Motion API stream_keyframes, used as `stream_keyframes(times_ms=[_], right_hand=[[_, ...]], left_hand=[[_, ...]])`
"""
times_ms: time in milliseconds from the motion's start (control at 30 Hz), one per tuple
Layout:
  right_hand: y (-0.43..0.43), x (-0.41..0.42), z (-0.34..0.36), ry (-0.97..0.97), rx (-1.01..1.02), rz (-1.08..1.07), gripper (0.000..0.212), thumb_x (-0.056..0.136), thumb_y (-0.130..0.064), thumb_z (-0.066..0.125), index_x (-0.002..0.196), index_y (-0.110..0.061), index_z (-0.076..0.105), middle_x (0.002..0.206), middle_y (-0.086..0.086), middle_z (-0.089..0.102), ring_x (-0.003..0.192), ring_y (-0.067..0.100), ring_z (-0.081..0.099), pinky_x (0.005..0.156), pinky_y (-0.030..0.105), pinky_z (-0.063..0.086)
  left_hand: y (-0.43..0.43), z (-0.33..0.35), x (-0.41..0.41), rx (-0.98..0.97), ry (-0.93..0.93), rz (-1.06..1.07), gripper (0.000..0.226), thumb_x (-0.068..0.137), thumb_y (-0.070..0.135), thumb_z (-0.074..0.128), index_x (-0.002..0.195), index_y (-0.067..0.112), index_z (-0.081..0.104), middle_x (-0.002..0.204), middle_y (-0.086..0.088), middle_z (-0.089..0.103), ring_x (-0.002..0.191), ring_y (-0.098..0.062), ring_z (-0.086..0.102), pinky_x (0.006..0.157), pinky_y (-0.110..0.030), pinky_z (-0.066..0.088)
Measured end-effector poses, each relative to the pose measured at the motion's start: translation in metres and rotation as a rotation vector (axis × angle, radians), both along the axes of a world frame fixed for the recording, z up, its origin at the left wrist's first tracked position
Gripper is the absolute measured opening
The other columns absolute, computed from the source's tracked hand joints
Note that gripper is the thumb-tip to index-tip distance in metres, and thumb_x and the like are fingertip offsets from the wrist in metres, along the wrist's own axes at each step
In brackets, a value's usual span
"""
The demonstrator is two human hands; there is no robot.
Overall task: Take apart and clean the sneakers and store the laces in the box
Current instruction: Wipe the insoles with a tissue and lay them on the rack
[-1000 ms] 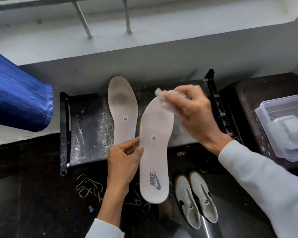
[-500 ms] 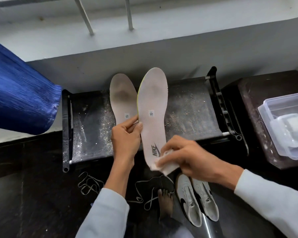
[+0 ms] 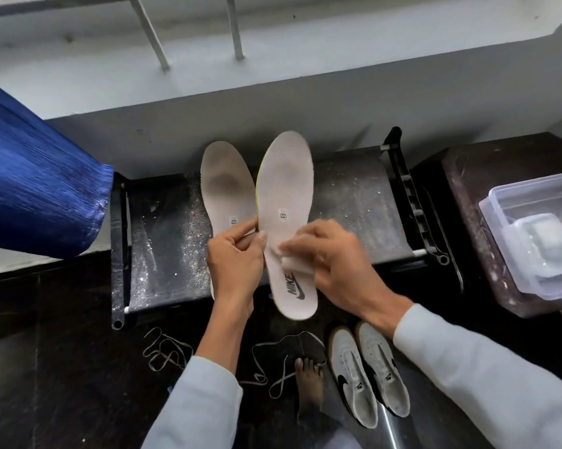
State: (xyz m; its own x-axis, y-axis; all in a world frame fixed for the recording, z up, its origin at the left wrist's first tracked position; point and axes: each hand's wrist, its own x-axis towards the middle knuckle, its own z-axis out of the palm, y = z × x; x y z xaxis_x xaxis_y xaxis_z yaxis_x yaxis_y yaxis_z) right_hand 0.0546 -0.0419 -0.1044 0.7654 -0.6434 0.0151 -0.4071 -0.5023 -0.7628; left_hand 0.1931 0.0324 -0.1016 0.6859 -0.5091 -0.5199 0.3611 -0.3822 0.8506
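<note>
**Insole wipe under way; laces not yet boxed**

Laces [image 3: 166, 351] lie loose on the dark floor on the near side. One tangle is left of the left sleeve and another lies between the arms. None is in the box.

A bench [image 3: 163, 254] stands against the far wall, its top dusted with grit. The rested insole [image 3: 224, 186] lies on it, toe to the wall.

The left hand [image 3: 235, 257] pinches the left edge of the held insole [image 3: 286, 189] between thumb and curled fingers. It holds that insole raised, toe far, just beside the rested one.

The right hand [image 3: 334, 260] has its fingers curled round a white wipe [image 3: 294, 265] and presses it on the mid-part, just above the logo.

The sneakers [image 3: 367, 367] sit side by side on the floor, near right. The box [image 3: 538, 238] stands open at the right, well apart from the laces.

Assessment: the step is wiping the held insole.
- The insole looks flexible, so the left fingers should back it behind the wipe.
- Strokes should run the full length, with extra pressure on the darker forefoot patch.
- The cleaned face should be kept off the gritty bench.
</note>
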Motion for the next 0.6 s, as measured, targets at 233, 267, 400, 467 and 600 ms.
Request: stream_keyframes(times_ms=[233,267,400,467,600], right_hand=[[0.028,-0.035,0.023,0.004,0.078,0.280,0.044,0.074,0.005,0.064,0.103,-0.025,0.078,0.105,-0.004,0.062,0.097,0.006,0.057,0.083,0.010,0.042],[0.020,-0.030,0.029,-0.053,0.065,0.204,0.039,0.077,-0.001,0.059,0.102,-0.022,0.078,0.104,-0.001,0.064,0.096,0.009,0.060,0.082,0.011,0.045],[-0.021,0.000,0.034,-0.085,-0.243,0.056,0.038,0.084,-0.023,0.049,0.111,-0.016,0.075,0.106,0.009,0.062,0.099,0.019,0.056,0.086,0.021,0.050],[-0.039,0.009,0.019,-0.033,-0.436,0.170,0.041,0.086,-0.014,0.045,0.116,-0.014,0.072,0.108,0.015,0.063,0.102,0.022,0.048,0.087,0.024,0.048],[-0.088,0.018,-0.001,0.016,-0.531,0.138,0.031,0.090,-0.002,0.054,0.114,-0.009,0.072,0.109,0.022,0.061,0.103,0.028,0.047,0.087,0.037,0.052]], left_hand=[[0.004,0.002,0.003,0.027,-0.050,-0.055,0.031,0.087,-0.005,0.063,0.107,0.016,0.073,0.099,-0.007,0.077,0.091,-0.018,0.074,0.089,-0.047,0.058],[0.005,0.004,0.003,0.032,-0.050,-0.065,0.030,0.087,-0.006,0.064,0.111,0.011,0.072,0.100,-0.008,0.076,0.092,-0.019,0.074,0.089,-0.046,0.058],[0.014,0.013,-0.002,0.027,-0.038,-0.105,0.032,0.088,-0.004,0.064,0.116,0.010,0.071,0.103,-0.010,0.076,0.092,-0.017,0.074,0.086,-0.036,0.060],[0.022,0.018,-0.007,-0.001,-0.008,-0.112,0.034,0.088,-0.007,0.062,0.107,0.020,0.073,0.097,-0.004,0.077,0.083,-0.010,0.074,0.077,-0.026,0.060],[0.036,0.026,-0.011,-0.033,0.051,-0.148,0.040,0.087,-0.010,0.061,0.089,0.028,0.072,0.080,0.012,0.077,0.075,0.001,0.071,0.066,-0.012,0.055]])
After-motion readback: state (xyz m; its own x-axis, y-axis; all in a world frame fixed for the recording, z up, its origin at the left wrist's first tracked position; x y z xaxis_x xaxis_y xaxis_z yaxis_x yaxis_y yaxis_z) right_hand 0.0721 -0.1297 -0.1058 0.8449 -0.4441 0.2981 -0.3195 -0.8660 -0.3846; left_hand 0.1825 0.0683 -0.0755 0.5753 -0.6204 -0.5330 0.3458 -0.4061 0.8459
